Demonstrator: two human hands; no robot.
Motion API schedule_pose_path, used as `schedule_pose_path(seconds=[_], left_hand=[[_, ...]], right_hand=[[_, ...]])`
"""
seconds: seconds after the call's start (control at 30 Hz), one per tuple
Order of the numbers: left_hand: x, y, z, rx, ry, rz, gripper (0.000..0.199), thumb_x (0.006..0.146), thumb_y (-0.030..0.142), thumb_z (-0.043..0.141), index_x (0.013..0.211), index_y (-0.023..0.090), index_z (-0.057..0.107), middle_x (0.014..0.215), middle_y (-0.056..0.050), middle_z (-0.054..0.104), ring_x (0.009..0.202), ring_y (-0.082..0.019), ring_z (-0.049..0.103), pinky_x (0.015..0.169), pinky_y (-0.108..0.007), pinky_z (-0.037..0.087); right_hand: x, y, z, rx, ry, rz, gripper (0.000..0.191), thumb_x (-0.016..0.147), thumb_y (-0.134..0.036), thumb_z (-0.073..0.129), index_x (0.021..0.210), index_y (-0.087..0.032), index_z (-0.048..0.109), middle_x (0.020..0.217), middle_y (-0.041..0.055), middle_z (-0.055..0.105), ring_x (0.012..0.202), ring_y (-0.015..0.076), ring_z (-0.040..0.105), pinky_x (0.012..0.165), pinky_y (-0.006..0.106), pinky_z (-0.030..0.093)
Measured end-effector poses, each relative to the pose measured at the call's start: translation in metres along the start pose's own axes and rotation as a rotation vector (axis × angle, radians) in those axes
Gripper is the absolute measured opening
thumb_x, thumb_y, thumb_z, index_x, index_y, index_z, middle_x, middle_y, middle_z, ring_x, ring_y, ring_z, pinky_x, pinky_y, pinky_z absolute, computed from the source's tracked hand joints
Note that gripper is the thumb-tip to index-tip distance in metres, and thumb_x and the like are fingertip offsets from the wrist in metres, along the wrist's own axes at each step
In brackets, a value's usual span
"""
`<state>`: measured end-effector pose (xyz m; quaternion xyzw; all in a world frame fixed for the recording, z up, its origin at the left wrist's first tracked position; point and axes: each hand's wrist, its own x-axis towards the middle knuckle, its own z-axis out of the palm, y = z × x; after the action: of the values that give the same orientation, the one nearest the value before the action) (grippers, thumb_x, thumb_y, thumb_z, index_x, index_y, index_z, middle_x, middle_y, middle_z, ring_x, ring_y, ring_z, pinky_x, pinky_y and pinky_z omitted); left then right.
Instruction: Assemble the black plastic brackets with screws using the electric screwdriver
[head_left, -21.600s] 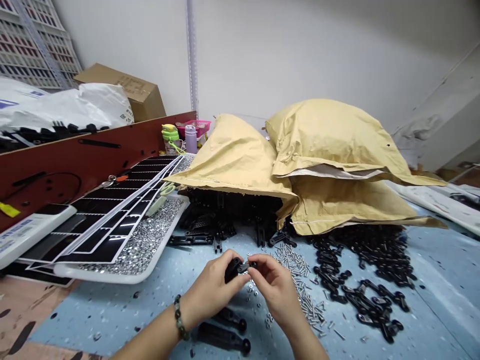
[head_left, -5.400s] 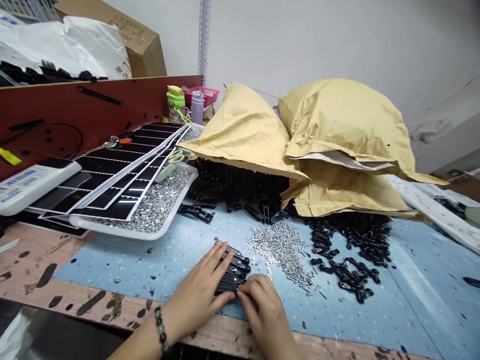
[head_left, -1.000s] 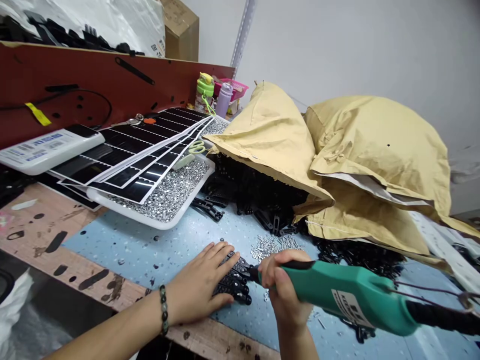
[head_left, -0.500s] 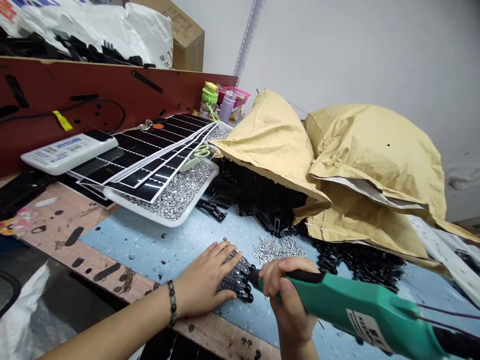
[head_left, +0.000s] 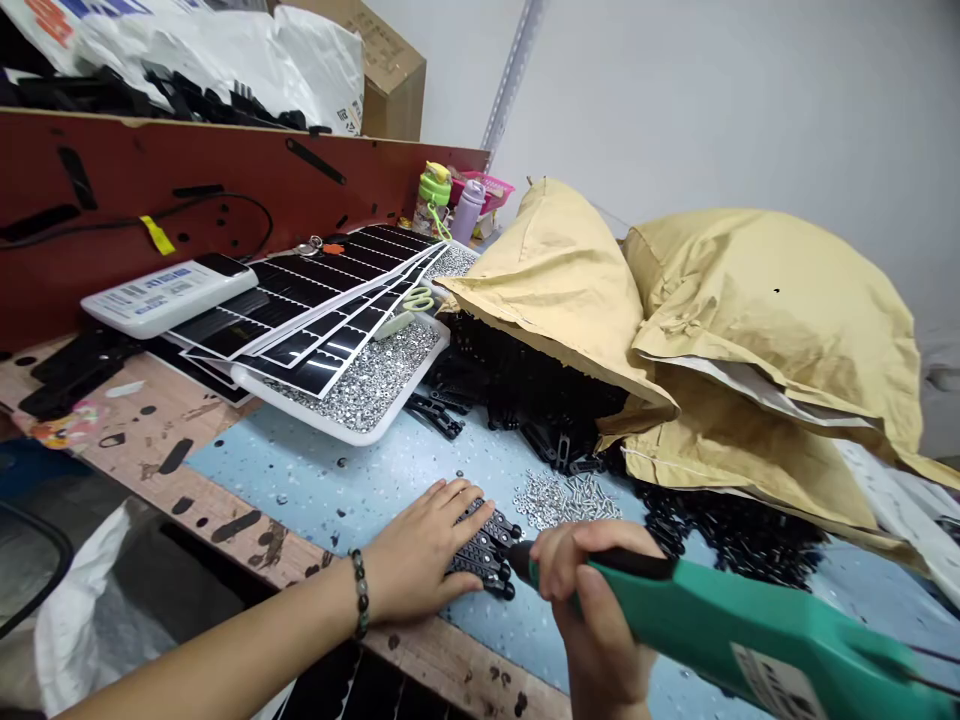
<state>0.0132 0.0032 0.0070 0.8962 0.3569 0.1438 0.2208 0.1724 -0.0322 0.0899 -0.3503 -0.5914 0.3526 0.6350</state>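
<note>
My left hand (head_left: 427, 548) lies flat with fingers stretched over a small row of black ridged plastic pieces (head_left: 484, 548), partly covering them. A beaded bracelet (head_left: 360, 594) circles that wrist. My right hand (head_left: 596, 590) is wrapped around a green electric screwdriver (head_left: 720, 615), held nearly level. Its dark tip is at the right ends of the black pieces; the bit itself is too small to make out, so contact cannot be told. Just behind the tip, a pile of small silver screws (head_left: 566, 498) lies on the blue mat (head_left: 300, 470).
A white tray (head_left: 337, 432) of small metal parts stands left, with black sheets (head_left: 315, 340) and scissors (head_left: 409, 308) over it. Yellow-brown sacks (head_left: 555, 270) spill black parts (head_left: 735, 540) at back and right. A white scale-like device (head_left: 169, 300) and bottles (head_left: 468, 210) sit near the red board (head_left: 247, 170).
The whole view has shifted slightly, so things appear further right. My left hand stays on the black pieces. The screwdriver's body sits a little lower in view, its tip still beside them.
</note>
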Motion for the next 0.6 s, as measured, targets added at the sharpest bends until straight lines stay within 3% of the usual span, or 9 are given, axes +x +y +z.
schedule_pose_path(seconds=[0.23, 0.6], left_hand=[[0.000, 0.000, 0.001, 0.007, 0.041, 0.008, 0.075, 0.082, 0.049, 0.061, 0.143, 0.022, 0.028, 0.147, -0.012, 0.035, 0.137, -0.032, 0.026, 0.113, -0.049, 0.024], [0.000, 0.001, -0.002, -0.006, 0.026, 0.010, 0.075, 0.084, 0.052, 0.058, 0.144, 0.022, 0.027, 0.147, -0.011, 0.034, 0.136, -0.032, 0.026, 0.113, -0.048, 0.023]], right_hand=[[-0.012, 0.006, -0.006, -0.007, -0.041, 0.056, 0.007, 0.092, -0.024, 0.055, 0.098, -0.022, 0.052, 0.058, -0.0069, 0.051, 0.052, 0.0127, 0.051, 0.060, 0.031, 0.044], [-0.007, -0.002, 0.002, -0.022, 0.016, 0.049, 0.005, 0.090, -0.026, 0.054, 0.094, -0.023, 0.053, 0.055, -0.0078, 0.050, 0.046, 0.0118, 0.047, 0.058, 0.031, 0.045]])
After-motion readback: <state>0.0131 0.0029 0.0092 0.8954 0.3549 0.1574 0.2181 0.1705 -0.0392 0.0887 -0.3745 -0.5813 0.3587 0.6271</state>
